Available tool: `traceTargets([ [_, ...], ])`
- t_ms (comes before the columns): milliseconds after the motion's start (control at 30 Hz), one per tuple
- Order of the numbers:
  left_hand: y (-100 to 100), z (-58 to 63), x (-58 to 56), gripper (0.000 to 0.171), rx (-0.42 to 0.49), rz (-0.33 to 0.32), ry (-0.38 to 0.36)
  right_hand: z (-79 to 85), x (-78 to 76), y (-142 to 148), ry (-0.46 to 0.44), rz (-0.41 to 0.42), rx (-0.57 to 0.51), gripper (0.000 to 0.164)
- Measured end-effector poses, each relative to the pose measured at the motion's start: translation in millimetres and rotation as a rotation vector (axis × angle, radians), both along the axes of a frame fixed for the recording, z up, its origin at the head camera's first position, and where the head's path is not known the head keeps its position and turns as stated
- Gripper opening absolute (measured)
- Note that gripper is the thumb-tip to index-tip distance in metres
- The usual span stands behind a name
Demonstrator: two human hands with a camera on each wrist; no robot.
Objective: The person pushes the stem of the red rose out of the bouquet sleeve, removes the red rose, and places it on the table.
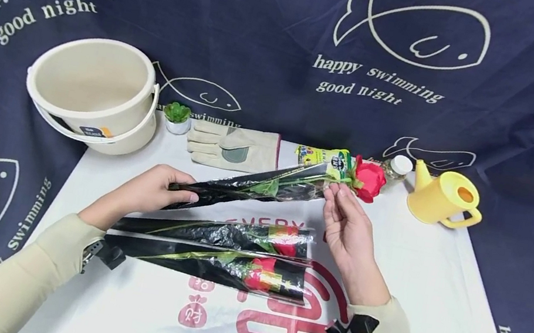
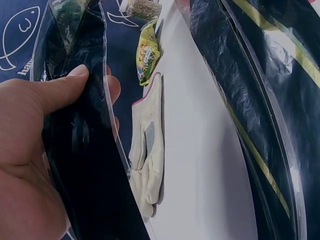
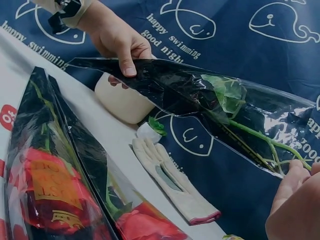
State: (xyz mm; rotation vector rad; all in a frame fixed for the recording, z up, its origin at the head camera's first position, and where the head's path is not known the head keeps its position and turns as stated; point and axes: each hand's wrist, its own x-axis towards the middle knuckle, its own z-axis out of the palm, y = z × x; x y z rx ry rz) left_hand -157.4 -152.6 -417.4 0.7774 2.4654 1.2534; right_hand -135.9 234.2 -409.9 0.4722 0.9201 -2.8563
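Observation:
My left hand (image 1: 156, 187) grips the narrow end of a black-and-clear plastic flower sleeve (image 1: 220, 188), its thumb lying on top. Inside the sleeve runs the green stem of an artificial red rose (image 1: 369, 180), whose bloom sticks out beyond the wide end. At that open end, my right hand (image 1: 348, 237) pinches the stem and sleeve edge between thumb and fingers; the exact contact is partly hidden. Held tilted, the sleeve hangs above the table. Below it lie two more sleeved roses, an upper one (image 1: 233, 235) and a lower one (image 1: 207, 263), side by side with blooms to the right.
Along the back stand a beige bucket (image 1: 91, 127), a small potted succulent (image 1: 178, 118), pale work gloves (image 1: 248, 150), a yellow packet (image 1: 314, 155), a white-capped jar (image 1: 398, 169) and a yellow watering can (image 1: 440, 200). Behind them hangs a navy fish-print cloth (image 1: 280, 32).

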Motion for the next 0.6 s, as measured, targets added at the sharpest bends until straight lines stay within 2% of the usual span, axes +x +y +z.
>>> traceTargets([
  [133, 2.6, 0.4, 1.1, 0.006, -0.003, -0.001, -0.012, -1.7, 0.0, -0.3, 0.005, -0.004, -0.016, 0.025],
  [333, 2.2, -0.6, 0.2, 0.008, -0.005, -0.016, -0.013, -4.4, 0.7, 0.3, 0.016, -0.004, -0.011, 0.019],
  [600, -1.2, -4.1, -1.5, 0.009, 0.027, -0.089, -0.004, -9.3, -0.3, 0.3, 0.003, -0.007, 0.015, 0.017],
])
